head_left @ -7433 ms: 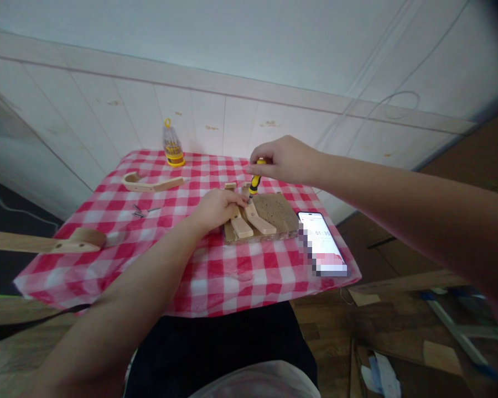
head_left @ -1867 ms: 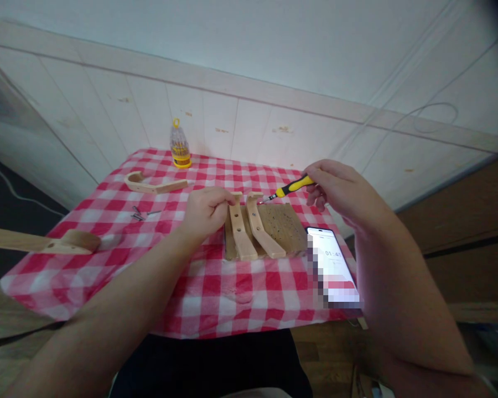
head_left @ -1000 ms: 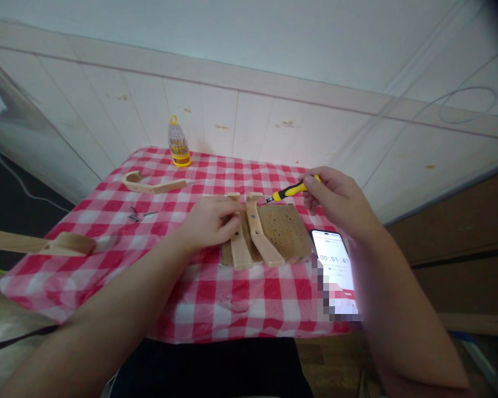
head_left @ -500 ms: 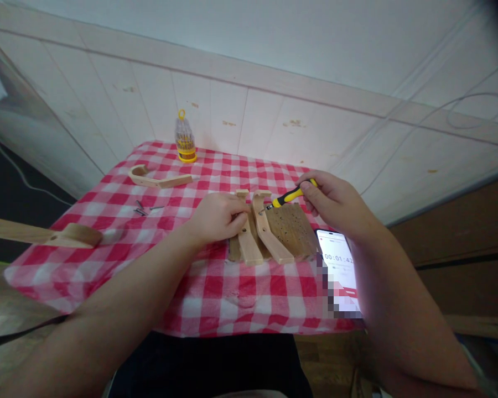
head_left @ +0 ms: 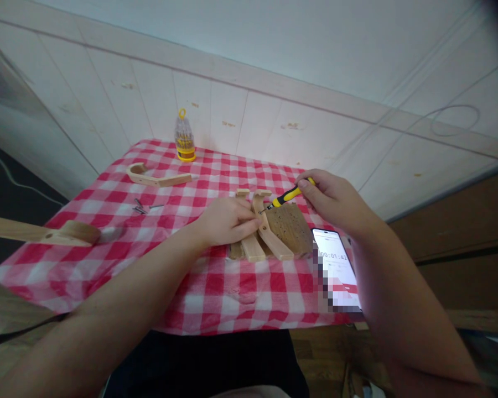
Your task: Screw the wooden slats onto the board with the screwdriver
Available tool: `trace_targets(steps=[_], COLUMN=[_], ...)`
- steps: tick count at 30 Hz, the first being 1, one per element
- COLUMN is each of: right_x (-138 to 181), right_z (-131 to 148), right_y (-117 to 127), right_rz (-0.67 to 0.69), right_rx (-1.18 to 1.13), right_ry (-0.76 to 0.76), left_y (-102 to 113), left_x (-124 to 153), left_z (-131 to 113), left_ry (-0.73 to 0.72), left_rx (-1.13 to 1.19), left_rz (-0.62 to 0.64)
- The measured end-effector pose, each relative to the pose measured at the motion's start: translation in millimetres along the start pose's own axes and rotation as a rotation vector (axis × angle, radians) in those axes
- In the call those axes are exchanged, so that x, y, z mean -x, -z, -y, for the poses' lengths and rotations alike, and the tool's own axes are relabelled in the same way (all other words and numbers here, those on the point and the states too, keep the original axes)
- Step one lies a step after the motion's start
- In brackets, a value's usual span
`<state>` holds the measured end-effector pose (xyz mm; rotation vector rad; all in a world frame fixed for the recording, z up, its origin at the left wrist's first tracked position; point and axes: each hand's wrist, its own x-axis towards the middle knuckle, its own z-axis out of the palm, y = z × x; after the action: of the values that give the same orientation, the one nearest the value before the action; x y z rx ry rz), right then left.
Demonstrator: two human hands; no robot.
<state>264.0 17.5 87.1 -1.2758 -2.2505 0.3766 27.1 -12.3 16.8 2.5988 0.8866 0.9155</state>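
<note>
My right hand [head_left: 334,203] is closed round a small yellow and black screwdriver [head_left: 285,197]. Its tip rests on the upper part of the right of two pale wooden hooks [head_left: 274,237], which lie side by side on a brown wooden board [head_left: 291,228]. My left hand [head_left: 226,221] is curled over the left wooden hook [head_left: 251,247], fingers pressed against it beside the screwdriver tip. All of this lies on a table with a red and white checked cloth [head_left: 216,276].
A lit phone [head_left: 336,271] showing a timer lies right of the board under my right forearm. Loose screws [head_left: 143,208], another wooden hook [head_left: 157,177] and a yellow bit holder [head_left: 184,137] lie further back left. A long wooden piece [head_left: 41,233] sticks out over the left edge.
The screwdriver came away from the hook and tilted sideways, then its tip returned to the right hook. My left hand slid closer over the left hook. The timer advanced.
</note>
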Motion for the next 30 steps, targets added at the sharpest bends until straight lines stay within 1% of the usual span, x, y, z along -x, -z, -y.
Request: trace_targets(steps=[4,9,20,30], right_x=[-2,-5,-6,-7], right_z=[2,2,13,14], right_y=[-1,-1,1,0], right_rz=[-0.013,-0.024,0.021,0.004], right_rx=[0.056,0.088,0.13,0.15], right_ry=[0.046,0.052,0.098,0.102], left_y=[-1,0,1,0], left_x=[0,1,-1,0], left_z=[0,0,-3,-1], left_ry=[0.011,0.028,0.025,0.034], left_rx=[-0.001,-0.008,0.028,0.035], left_rz=[0.006,0.016,0.03,0.043])
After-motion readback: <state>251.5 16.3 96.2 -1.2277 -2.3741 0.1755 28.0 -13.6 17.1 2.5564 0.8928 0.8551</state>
